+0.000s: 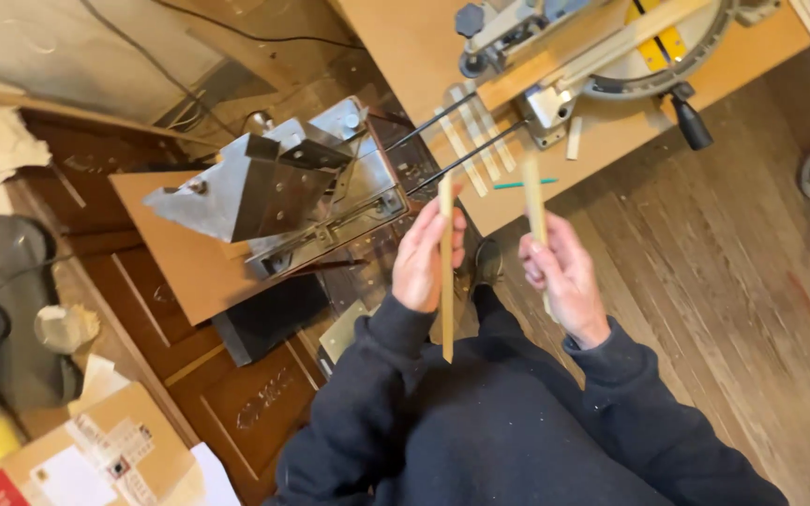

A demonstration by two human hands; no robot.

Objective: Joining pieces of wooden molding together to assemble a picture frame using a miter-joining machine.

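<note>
My left hand [427, 259] grips a long thin strip of pale wood [446, 323] held upright, its lower end reaching down to my dark sleeve. My right hand [562, 276] holds a second, similar wooden strip [533, 192], tilted slightly, its top end near the edge of the workbench [405, 56]. The two strips are apart, about a hand's width between them. Both hands are in front of my body, above a wooden floor.
A miter saw [611, 47] sits on the workbench, with several short wood strips [475, 141] and a teal pencil [525, 184] near the edge. A grey metal jig [274, 183] on a board stands at left. Cardboard boxes [96, 454] lie lower left.
</note>
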